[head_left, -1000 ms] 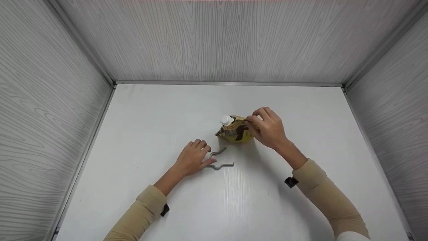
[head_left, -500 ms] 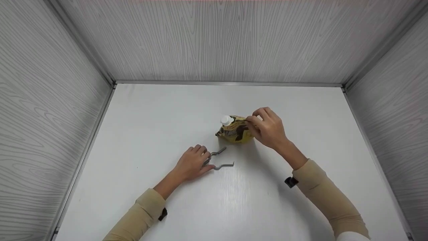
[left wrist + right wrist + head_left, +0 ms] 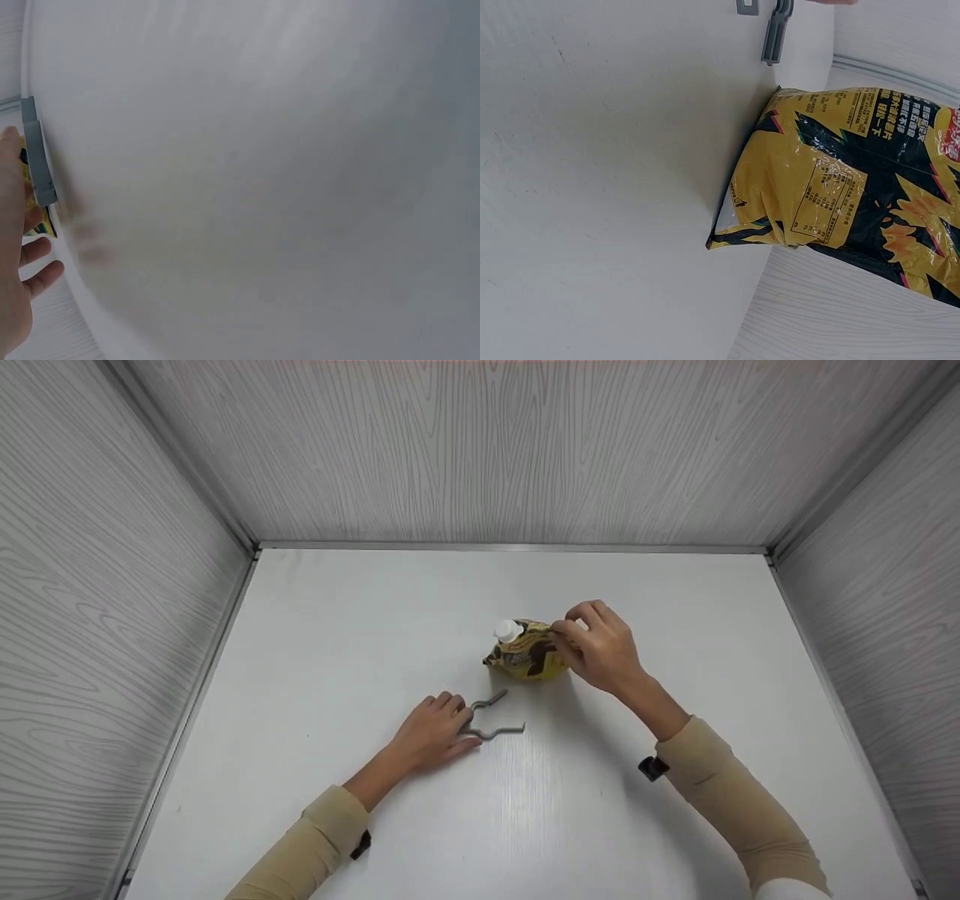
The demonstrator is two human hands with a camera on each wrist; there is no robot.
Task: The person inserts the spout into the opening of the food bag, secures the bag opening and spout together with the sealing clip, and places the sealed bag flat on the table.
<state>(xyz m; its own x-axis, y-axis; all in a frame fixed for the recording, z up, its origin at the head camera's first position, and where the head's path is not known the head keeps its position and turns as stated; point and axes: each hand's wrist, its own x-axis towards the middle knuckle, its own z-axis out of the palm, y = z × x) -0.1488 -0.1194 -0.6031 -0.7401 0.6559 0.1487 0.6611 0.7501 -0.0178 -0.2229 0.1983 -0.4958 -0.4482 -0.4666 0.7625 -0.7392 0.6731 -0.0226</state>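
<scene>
Upright on the white table stands a yellow and black snack bag, its printed front large in the right wrist view. A white round cap sits at its upper left. My right hand pinches the bag's top edge between thumb and fingers. In front of the bag lies a grey hinged clip-like piece with two bent arms spread apart. My left hand rests over its left end, the thumb apart from the lower arm; the covered end is hidden. The left wrist view catches one grey arm beside the fingers.
Grey wood-patterned panels rise behind the white table and along both sides. A metal strip runs along the back edge. Dark wrist devices show at both sleeves.
My left hand has shifted slightly towards me; its thumb closed in on the grey piece, then moved off the lower arm. The right hand and the bag have stayed in place.
</scene>
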